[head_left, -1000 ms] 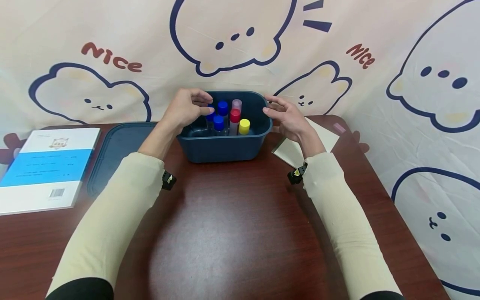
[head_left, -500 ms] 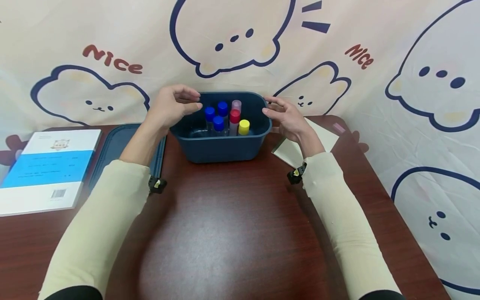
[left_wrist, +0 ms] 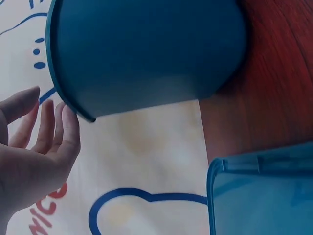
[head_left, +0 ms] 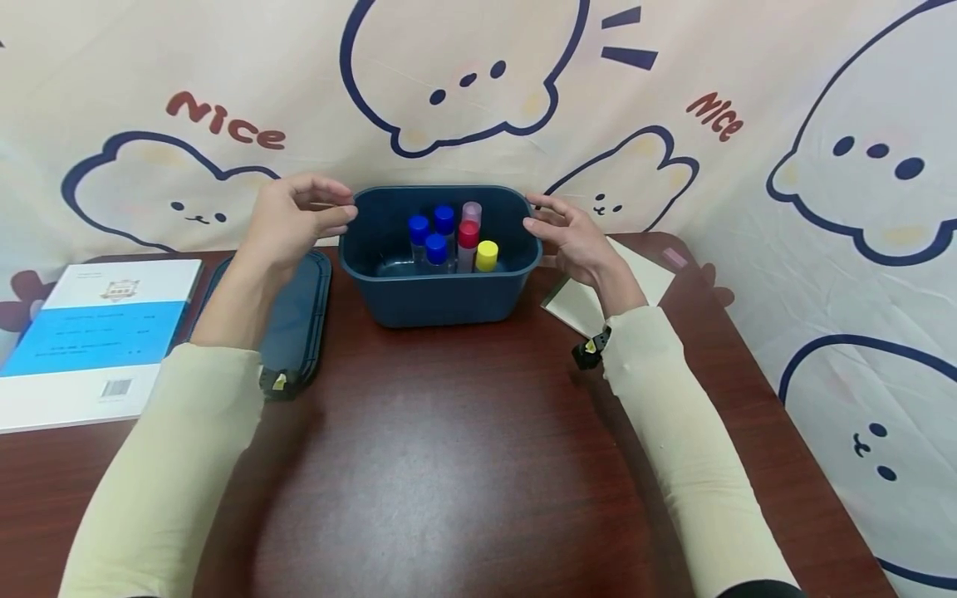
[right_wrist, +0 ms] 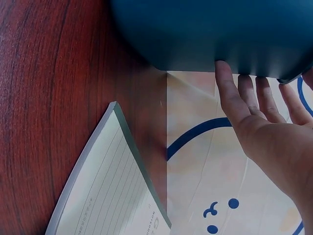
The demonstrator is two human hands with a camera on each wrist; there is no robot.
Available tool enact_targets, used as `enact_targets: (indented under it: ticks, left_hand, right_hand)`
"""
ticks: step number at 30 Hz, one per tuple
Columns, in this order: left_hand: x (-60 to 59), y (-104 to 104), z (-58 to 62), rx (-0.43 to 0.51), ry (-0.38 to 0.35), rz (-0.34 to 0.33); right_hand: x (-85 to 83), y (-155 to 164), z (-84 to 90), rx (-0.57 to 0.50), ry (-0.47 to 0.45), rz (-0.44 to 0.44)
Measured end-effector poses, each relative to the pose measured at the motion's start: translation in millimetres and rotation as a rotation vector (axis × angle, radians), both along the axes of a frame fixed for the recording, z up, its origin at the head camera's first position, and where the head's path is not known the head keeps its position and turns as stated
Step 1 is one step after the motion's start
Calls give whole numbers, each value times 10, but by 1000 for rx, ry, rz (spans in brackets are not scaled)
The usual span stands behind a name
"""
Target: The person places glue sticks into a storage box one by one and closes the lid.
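A dark blue plastic bin stands at the back middle of the table. Inside it are several small bottles: a few with blue caps, one with a red cap, one with a yellow cap and a pale pink one. My left hand holds nothing; its loosely bent fingertips are close by the bin's left rim. On the other end, my right hand touches the bin's outer wall with extended fingers, its thumb near the rim.
Left of the bin lies a blue lid, partly behind my left forearm. Beyond it is a white and blue book. A notebook lies under my right wrist, and a small pink piece sits at the back right.
My left hand has moved left from over the bottles, out past the bin's left rim, uncovering more of the lid. My right hand stays at the right end.
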State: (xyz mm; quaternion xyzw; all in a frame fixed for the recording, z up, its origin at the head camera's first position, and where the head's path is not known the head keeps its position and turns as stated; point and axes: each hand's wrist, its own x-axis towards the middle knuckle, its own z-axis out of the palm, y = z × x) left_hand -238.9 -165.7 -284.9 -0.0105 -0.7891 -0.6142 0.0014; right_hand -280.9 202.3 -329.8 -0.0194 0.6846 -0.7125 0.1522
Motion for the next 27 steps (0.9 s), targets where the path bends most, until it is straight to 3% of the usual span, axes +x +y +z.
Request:
enact_targets:
  ticks: [5,10,14,23,27]
  left_hand:
    - [53,-117,-55,-91,16,14]
    - [107,-280,-102,-84,18,15]
    - [149,-446,-138,-86,-15,24]
    - [201,-895,-281,-187,-59,95]
    - [197,-1101,-381,-179,-105,98]
  right_hand:
    - [8,5,4,1,-4,5]
    - [15,8,11,4,4,5]
    - [14,6,7,6,5,4]
    - [12,7,-4,15,2,9]
    - [7,6,0,12,3,5]
